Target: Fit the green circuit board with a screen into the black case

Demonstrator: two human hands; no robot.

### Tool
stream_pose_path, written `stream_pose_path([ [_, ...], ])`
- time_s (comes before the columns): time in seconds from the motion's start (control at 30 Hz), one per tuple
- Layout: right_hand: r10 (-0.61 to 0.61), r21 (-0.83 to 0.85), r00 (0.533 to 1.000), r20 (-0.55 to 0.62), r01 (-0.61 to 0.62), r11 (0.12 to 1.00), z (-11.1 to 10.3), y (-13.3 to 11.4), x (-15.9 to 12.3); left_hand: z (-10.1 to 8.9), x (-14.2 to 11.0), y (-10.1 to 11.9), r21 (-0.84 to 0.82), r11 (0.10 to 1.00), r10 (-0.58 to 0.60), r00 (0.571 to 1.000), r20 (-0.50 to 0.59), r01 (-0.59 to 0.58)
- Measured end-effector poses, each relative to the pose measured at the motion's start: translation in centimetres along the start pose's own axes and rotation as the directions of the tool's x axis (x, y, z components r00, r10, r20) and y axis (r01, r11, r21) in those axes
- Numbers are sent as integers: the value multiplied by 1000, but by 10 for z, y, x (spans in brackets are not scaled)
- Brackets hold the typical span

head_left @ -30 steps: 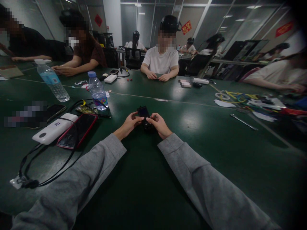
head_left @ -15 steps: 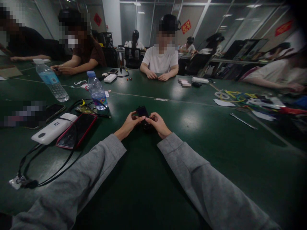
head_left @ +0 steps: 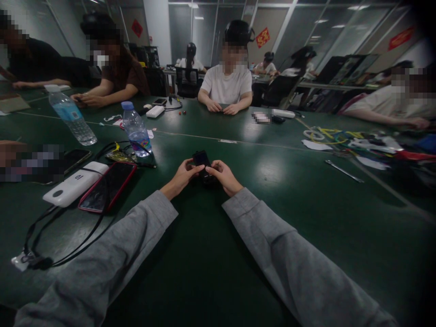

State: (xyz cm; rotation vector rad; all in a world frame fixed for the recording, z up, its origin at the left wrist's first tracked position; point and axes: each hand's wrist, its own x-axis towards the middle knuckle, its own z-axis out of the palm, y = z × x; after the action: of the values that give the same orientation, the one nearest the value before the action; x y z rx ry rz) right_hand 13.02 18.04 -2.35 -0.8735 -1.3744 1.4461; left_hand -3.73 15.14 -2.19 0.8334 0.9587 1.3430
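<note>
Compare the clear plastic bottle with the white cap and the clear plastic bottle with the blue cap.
The white-capped bottle looks taller; the blue-capped bottle looks shorter. The white-capped bottle has a light blue label on its upper half, while the blue-capped bottle's blue-and-purple label sits low. Both are capped and rest on the dark green table.

Dim room, faint ceiling lights, tabletop glare (head_left: pixel 269 170), smeared dark edges.

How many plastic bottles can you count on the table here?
2: a white-capped bottle on the left, and a blue-capped bottle closer to the left hand. More could be hidden in the dim background.
</note>
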Motion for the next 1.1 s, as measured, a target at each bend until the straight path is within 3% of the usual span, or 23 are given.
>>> stream_pose_path([
  [1.1,79,46,996,46,-81,996,-4,2,1,-1,0,5,-142,987,-67,997,44,72],
])
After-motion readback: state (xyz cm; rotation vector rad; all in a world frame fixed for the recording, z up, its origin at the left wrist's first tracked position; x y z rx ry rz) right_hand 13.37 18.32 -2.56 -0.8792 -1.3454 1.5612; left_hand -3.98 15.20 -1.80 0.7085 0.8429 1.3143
